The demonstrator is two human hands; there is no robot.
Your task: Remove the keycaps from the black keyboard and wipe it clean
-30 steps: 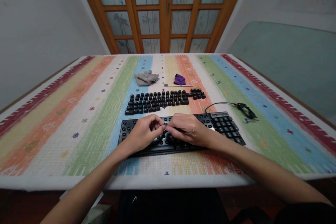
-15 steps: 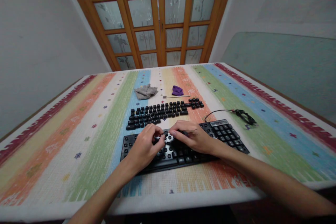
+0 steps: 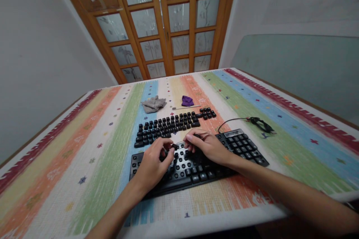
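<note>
A black keyboard [image 3: 179, 185] lies in front of me, with bare key posts over its left and middle part and keycaps still seated toward the right. My left hand [image 3: 154, 162] is over its left half, thumb and forefinger closed on a small black keycap [image 3: 175, 146]. Just to the right, my right hand [image 3: 204, 145] is closed around a slim dark tool [image 3: 198, 136] with thin wire-like ends; the fingers cover most of it. Both sets of fingertips are close together above the bare posts.
Loose black keycaps [image 3: 168, 125] lie in rows behind the keyboard. Beyond them are a grey cloth [image 3: 153, 104], a purple cloth [image 3: 187, 101] and a thin brush [image 3: 186, 108]. A coiled cable [image 3: 260, 124] lies at the right on the striped tablecloth [image 3: 109, 149].
The right hand's fingers have drawn slightly away from the left hand's, and the keycap now shows at the left fingertips. The camera view has shifted and tilted a little.
</note>
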